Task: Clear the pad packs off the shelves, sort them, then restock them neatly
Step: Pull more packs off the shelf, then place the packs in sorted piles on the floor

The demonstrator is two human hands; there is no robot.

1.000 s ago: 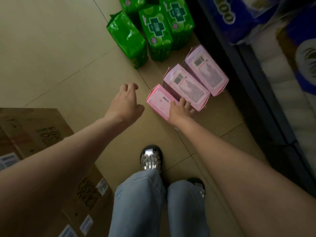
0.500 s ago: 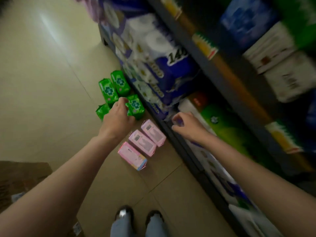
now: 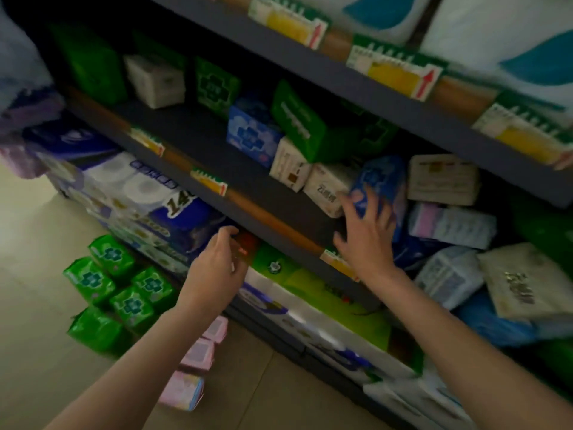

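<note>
There, right-hand fingers (image 3: 370,206) spread against the blue pad pack (image 3: 383,178).

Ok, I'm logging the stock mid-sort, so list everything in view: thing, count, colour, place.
green packs: about five, green, grouped on the floor by the bottom shelf.
pink packs: three, pink, in a row on the floor, partly behind the left forearm.
blue pack: one, blue, middle shelf, at the right fingertips.
white packs: several, white or cream, tumbled on the middle shelf.
green boxes: a few, dark green, back of the middle shelf.
toilet-roll packs: several, white and blue, bottom shelf.
price tags: several, green and yellow, on the shelf edges.
left hand: one, empty, fingers curled, below the middle shelf edge.
right hand: one, fingers spread, reaching for the blue pack.
</note>
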